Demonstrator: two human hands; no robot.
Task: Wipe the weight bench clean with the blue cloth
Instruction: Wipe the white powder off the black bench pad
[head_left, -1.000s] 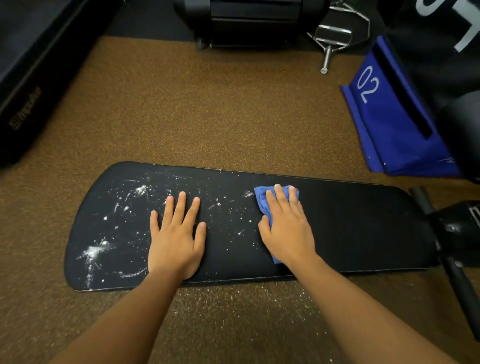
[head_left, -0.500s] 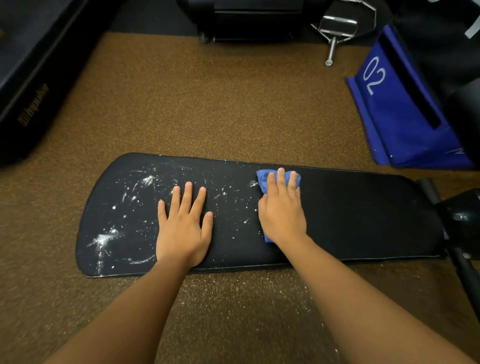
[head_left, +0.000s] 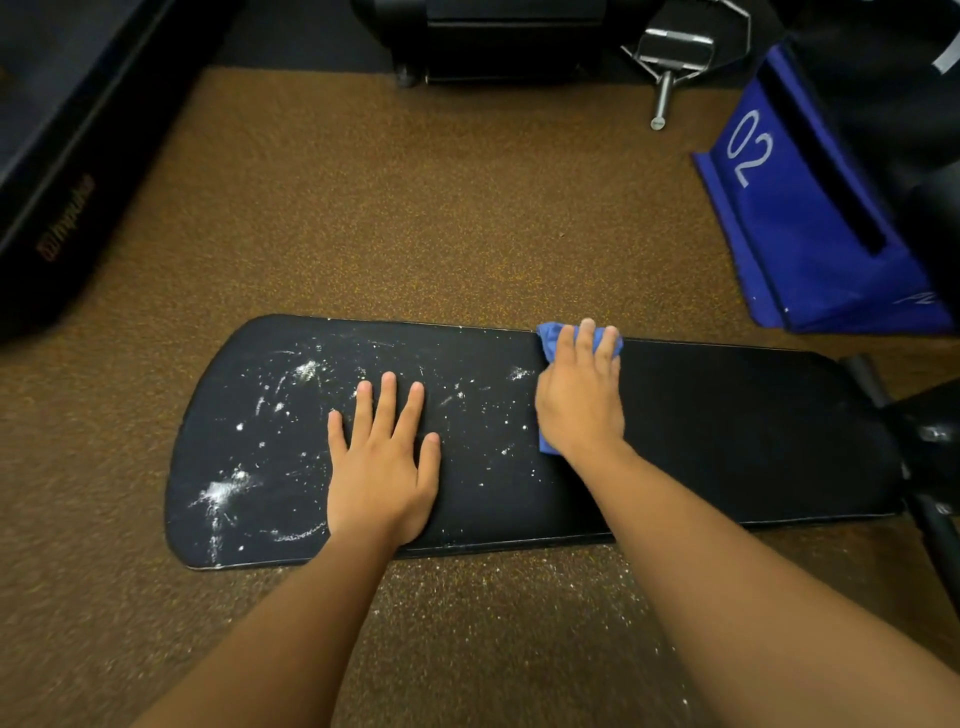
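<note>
A: Flat right hand (head_left: 579, 400) presses the blue cloth (head_left: 551, 332), now up at the weight bench pad's (head_left: 727, 426) far edge, further away than a second ago.

B: Left hand (head_left: 382, 467) stays spread, holding nothing. White powder (head_left: 223, 491) left of the cloth remains unwiped.

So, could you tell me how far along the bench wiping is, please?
Done: the bench looks clean right of the cloth. In hand: the right hand presses the blue cloth at the far edge; the left hand rests flat. Left: white powder across the left half.
</note>
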